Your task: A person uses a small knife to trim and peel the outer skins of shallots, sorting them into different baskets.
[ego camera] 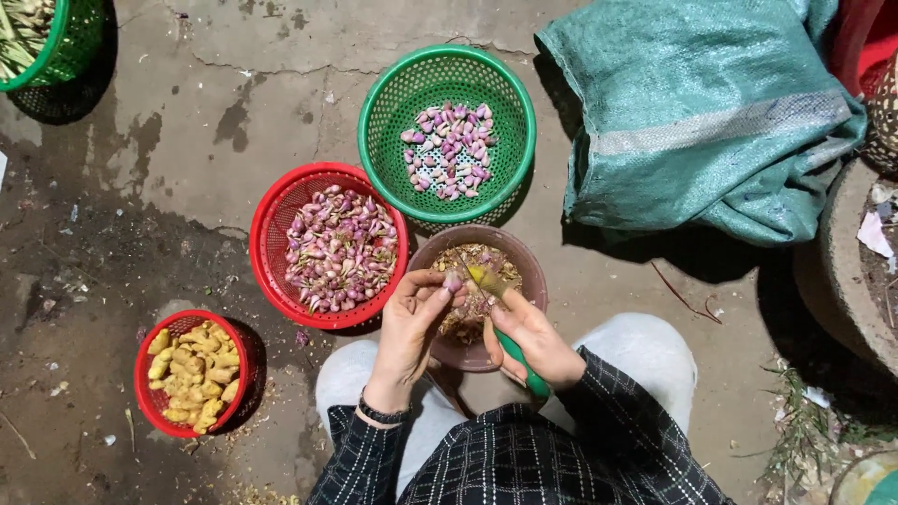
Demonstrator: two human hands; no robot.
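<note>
Head view: left hand (412, 323) pinches a shallot (453, 281) in closed fingers, right hand (528, 339) fisted around a green-handled knife (505, 327) above the brown bowl (533, 271).

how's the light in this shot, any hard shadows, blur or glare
Head view: hard direct light, with dark shadows beside the teal sack and the green basket. The baskets and concrete floor look sharp. The knife blade by the right hand is slightly smeared with a bright glint. The left hand is evenly lit.
</note>
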